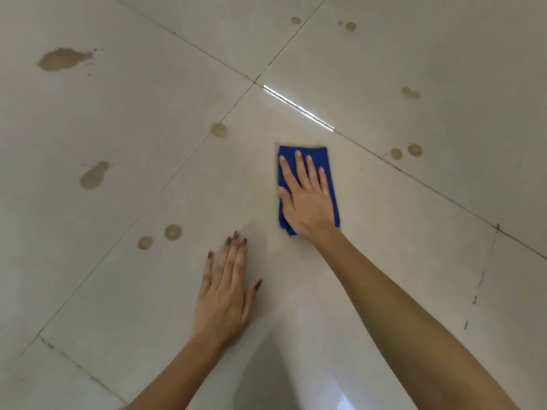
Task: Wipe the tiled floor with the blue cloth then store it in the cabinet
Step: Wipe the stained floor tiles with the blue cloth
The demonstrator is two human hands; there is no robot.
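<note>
On the glossy beige tiled floor, right hand presses the folded blue cloth, fingers spread flat. Left hand braces, fingers together. Risk: the brown stains lie well apart, so a short wipe misses them.

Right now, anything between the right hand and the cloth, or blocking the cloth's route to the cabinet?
Nothing between them: the right hand lies flat on the blue cloth, pressing it to the tiled floor. No cabinet is in view, so that route cannot be judged.
</note>
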